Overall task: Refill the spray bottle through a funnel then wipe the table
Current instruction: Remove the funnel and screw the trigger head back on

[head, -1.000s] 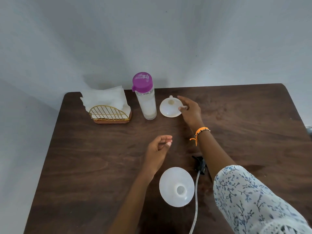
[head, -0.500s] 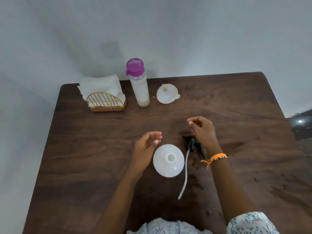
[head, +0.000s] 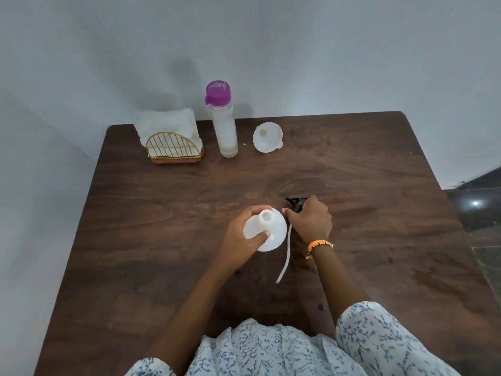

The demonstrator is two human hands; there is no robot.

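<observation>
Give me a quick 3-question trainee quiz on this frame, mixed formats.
1. True or false: the funnel sits in the spray bottle mouth.
2. What does the right hand grip? A) funnel B) black sprayer head C) napkins
3. Fill in: the left hand holds the ____.

Key: 1 false, it lies at the table's far edge, beside the purple-capped bottle. 2 B. 3 spray bottle.

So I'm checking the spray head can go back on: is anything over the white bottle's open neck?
Nothing visible: the white plastic spray bottle's neck is uncovered; the left hand grips its body, and the white funnel sits far back.
</observation>
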